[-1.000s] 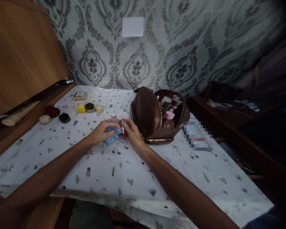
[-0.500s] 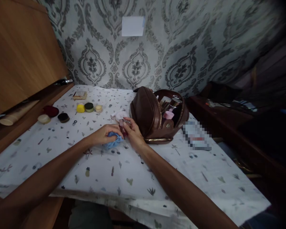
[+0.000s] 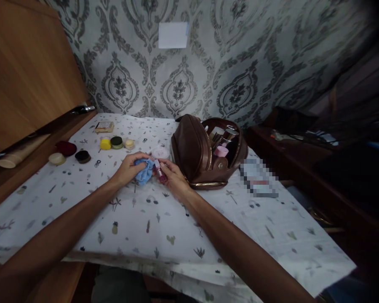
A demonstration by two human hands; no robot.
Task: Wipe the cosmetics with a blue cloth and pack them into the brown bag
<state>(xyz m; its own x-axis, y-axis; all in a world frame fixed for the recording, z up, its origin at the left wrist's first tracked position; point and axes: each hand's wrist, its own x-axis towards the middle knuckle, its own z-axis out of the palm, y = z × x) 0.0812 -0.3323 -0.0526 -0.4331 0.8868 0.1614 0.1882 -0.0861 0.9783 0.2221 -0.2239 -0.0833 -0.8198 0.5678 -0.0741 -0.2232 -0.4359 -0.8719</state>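
Note:
A crumpled blue cloth (image 3: 143, 173) is gripped in my left hand (image 3: 128, 169), its fingers closed around it. My right hand (image 3: 176, 177) pinches a small lip gloss tube (image 3: 161, 171) with a pale cap and dark pink body. The cloth touches or nearly touches the tube's capped end. Just behind my hands lies a round whitish-pink compact (image 3: 160, 152). To the right of my right hand stands a brown cosmetic bag (image 3: 191, 147), unzipped, with a pink-capped jar (image 3: 221, 151) and several other cosmetics inside.
On the left of the patterned cloth stand a yellow jar (image 3: 105, 144), a dark-lidded green jar (image 3: 116, 142), a cream jar (image 3: 129, 144), a black jar (image 3: 82, 156) and a gold box (image 3: 104, 126). A blurred-out flat item (image 3: 259, 179) lies right of the bag.
My left hand with the blue cloth has moved up and slightly left, off the lip gloss. The tube, still in my right hand, now shows more fully.

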